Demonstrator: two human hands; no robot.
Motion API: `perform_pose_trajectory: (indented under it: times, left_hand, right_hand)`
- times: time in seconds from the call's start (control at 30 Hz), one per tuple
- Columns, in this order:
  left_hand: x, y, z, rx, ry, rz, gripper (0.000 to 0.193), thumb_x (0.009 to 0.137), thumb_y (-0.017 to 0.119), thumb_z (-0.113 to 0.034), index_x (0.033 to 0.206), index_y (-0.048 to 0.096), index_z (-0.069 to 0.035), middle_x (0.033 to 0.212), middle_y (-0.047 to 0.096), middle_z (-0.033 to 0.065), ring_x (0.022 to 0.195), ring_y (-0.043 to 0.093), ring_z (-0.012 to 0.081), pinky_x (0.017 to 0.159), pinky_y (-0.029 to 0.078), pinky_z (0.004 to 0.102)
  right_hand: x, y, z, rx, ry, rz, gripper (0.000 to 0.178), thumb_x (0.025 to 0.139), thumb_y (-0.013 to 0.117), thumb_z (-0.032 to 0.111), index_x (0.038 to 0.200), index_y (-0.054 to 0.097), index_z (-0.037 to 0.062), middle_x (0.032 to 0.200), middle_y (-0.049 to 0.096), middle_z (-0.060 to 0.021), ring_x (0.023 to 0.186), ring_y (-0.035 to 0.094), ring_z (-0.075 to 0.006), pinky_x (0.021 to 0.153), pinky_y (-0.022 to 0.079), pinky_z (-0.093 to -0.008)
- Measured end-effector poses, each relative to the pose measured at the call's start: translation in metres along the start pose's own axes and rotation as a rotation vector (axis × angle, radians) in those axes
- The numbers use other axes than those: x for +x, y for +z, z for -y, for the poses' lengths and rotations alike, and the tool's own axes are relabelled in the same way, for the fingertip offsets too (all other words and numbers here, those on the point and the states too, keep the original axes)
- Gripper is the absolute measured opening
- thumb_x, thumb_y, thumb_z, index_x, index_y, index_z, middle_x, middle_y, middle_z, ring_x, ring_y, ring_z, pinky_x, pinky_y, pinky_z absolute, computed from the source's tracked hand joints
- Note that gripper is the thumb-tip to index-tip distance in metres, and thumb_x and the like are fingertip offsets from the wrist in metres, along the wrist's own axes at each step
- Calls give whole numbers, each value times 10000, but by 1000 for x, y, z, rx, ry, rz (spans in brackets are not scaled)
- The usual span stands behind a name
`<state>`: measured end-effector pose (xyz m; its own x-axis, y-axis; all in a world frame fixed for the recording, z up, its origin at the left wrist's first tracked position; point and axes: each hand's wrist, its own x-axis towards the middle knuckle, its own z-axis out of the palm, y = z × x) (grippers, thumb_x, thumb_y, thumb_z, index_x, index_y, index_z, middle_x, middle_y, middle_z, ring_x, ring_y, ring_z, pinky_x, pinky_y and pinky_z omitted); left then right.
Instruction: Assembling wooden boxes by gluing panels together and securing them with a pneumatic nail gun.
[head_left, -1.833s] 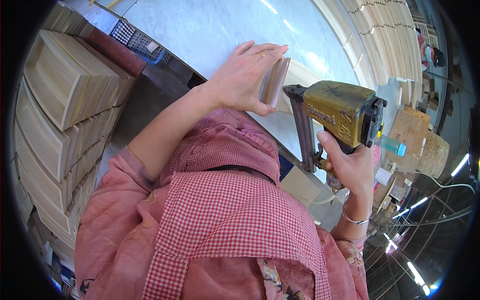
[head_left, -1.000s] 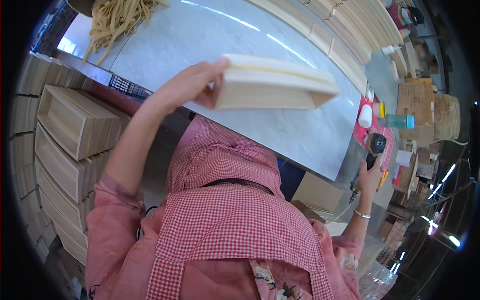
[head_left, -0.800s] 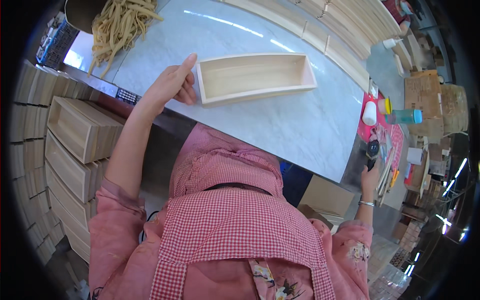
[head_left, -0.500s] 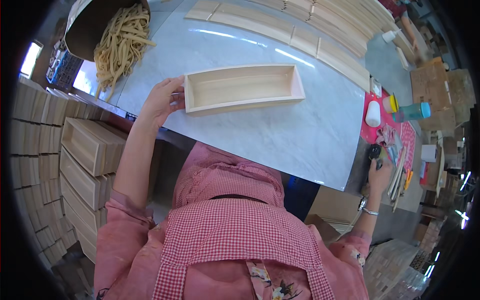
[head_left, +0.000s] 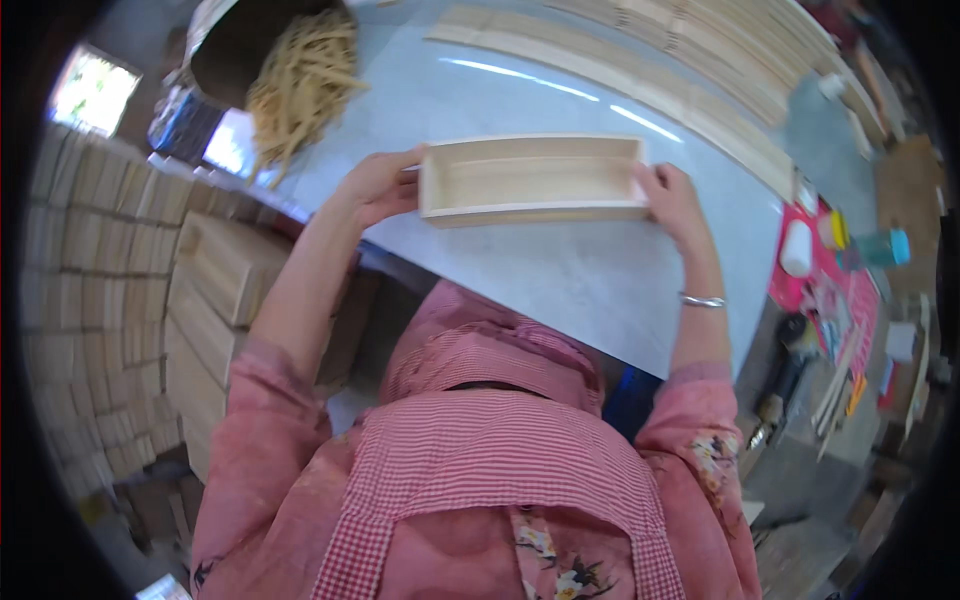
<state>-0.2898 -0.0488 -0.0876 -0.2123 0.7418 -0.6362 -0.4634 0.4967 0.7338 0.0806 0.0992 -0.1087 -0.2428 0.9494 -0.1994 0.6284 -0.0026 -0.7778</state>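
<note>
Wooden tray: pale, long, open-topped box, lying flat on the table, long side running left to right, open face turned up.
Left hand: pressing against the tray's left end wall, fingers curled around that end, gripping it.
Right hand: resting at the tray's right end, fingers closing on the near corner, gripping it.
Table: light grey marble-like top, tray sitting near its middle.
Wood slats: long pale strips lying in rows beyond the tray, well apart from it.
Thin sticks: loose heap spilling from a dark round container at far left.
Stacked boxes: filling the floor left of the person.
</note>
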Motion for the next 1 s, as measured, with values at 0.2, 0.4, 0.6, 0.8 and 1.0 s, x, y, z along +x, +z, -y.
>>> perform_pose_trajectory:
  times: [0.2, 0.4, 0.6, 0.8, 1.0]
  left_hand:
    - [1, -3, 9, 23, -16, -17, 463, 996, 662, -307, 1225, 577, 86, 1098, 614, 223, 943, 611, 250, 842, 539, 369]
    - [-9, 10, 6, 31, -20, -62, 411, 1022, 624, -351, 1130, 607, 45, 938, 589, 134, 790, 549, 163, 717, 502, 294]
    - [-8, 6, 12, 23, 1, -43, 409, 1041, 586, -389, 1058, 617, 19, 788, 533, 54, 624, 452, 91, 602, 444, 233]
    - [-7, 1, 21, -39, 22, 64, 438, 1042, 576, -425, 1006, 611, 11, 683, 479, 6, 536, 371, 54, 547, 408, 204]
    - [-11, 10, 19, -3, 33, -6, 466, 1035, 581, -447, 992, 608, 16, 673, 475, 7, 538, 363, 59, 567, 418, 217]
  right_hand:
    - [-8, 7, 13, 183, 106, -19, 445, 950, 683, 408, 815, 590, -5, 757, 580, -70, 662, 524, -152, 575, 490, -266]
    - [-8, 8, 15, 261, 159, -17, 451, 949, 693, 408, 727, 520, 56, 681, 510, -31, 599, 467, -129, 509, 436, -261]
    - [-10, 11, 15, 240, 149, -60, 490, 944, 704, 412, 656, 440, 116, 617, 423, 4, 545, 378, -101, 457, 360, -251]
    - [-12, 17, 12, 266, 123, -143, 512, 944, 706, 420, 632, 411, 141, 603, 388, 15, 533, 342, -95, 438, 328, -254]
    - [-13, 16, 12, 284, 123, -164, 521, 946, 698, 429, 629, 416, 127, 602, 400, 7, 535, 346, -99, 443, 327, -252]
